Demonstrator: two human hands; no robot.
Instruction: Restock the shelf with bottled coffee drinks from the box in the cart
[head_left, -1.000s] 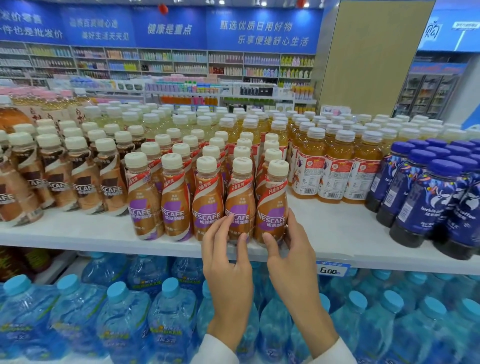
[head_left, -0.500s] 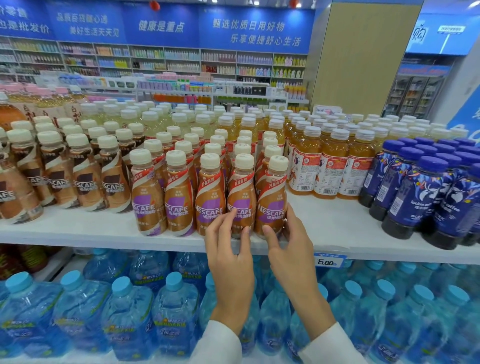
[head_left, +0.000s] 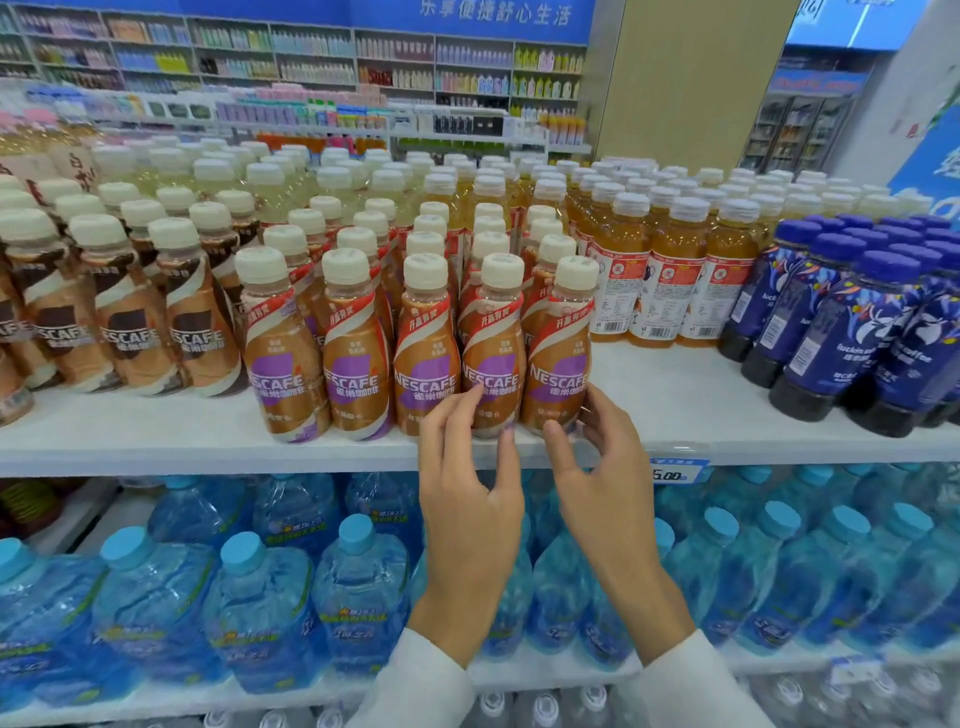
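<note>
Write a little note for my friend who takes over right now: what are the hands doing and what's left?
Left hand: fingers relaxed, tips touching the fourth coffee bottle in the front row.
Right hand: fingers and thumb curled round the base of the end coffee bottle.
Both bottles stand upright near the front edge of the shelf.
Done: five purple-label bottles line the front.
Left: straighten these two, let go, fetch more. The box and cart are out of view.

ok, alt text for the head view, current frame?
A person's left hand touches the fourth Nescafe bottle and the right hand holds the base of the fifth bottle, in the front row on a white shelf. To the right stand amber drink bottles and dark blue bottles; blue-capped water bottles fill the shelf below.
</note>
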